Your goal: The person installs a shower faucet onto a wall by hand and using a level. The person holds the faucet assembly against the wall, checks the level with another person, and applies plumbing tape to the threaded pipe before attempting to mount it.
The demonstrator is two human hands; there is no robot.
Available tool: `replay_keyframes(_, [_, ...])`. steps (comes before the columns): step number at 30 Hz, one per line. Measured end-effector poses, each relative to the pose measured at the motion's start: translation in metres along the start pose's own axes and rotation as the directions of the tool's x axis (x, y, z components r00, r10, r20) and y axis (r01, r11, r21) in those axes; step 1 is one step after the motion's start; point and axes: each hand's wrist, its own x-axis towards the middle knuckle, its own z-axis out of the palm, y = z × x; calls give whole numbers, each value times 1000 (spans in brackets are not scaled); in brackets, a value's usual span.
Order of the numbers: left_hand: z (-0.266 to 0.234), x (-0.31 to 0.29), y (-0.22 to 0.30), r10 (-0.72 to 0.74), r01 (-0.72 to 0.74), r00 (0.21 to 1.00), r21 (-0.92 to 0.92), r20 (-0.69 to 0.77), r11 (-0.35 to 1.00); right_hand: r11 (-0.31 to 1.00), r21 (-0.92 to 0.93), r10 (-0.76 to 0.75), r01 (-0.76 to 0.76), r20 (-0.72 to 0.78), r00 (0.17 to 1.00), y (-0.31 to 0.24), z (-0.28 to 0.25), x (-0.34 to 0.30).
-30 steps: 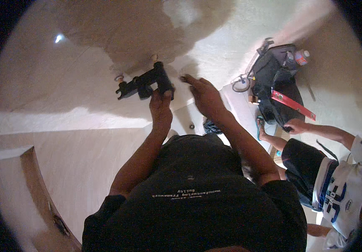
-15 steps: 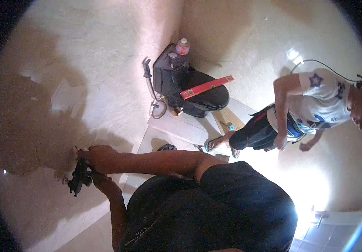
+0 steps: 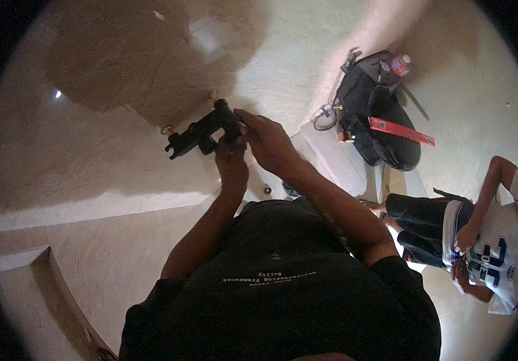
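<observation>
A black mixer tap (image 3: 194, 135) is held up close to the wall, tilted, beside two small wall fittings. One fitting (image 3: 167, 129) is by its left end and the other (image 3: 214, 95) is just beyond its upper end; whether they are joined to it I cannot tell. My left hand (image 3: 232, 161) grips the tap from below, its fingers wrapped at the near right part. On the right end, my right hand (image 3: 266, 137) has its fingers closed against the black body. Parts of both hands' fingertips are hidden.
A black toilet (image 3: 358, 84) stands to the right, with a red spirit level (image 3: 402, 132) across its lid and a bottle (image 3: 401, 65) on its tank. A hose (image 3: 325, 120) hangs beside it. Further right stands a person (image 3: 493, 259) in a white shirt. A wall recess (image 3: 27, 259) lies lower left.
My view has swung left, so the toilet and person sit further right. The black tap now shows broadside, with both hands still on it. The other person's hands have come together.
</observation>
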Motion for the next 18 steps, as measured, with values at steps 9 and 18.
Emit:
replay_keyframes(9, [29, -16, 33, -43, 41, 999, -66, -32, 997, 999, -1, -40, 40, 23, 999, -8, -35, -9])
replay_keyframes(18, [37, 2, 4, 46, -50, 998, 127, 31, 991, 1000, -25, -10, 10, 12, 1000, 12, -41, -4])
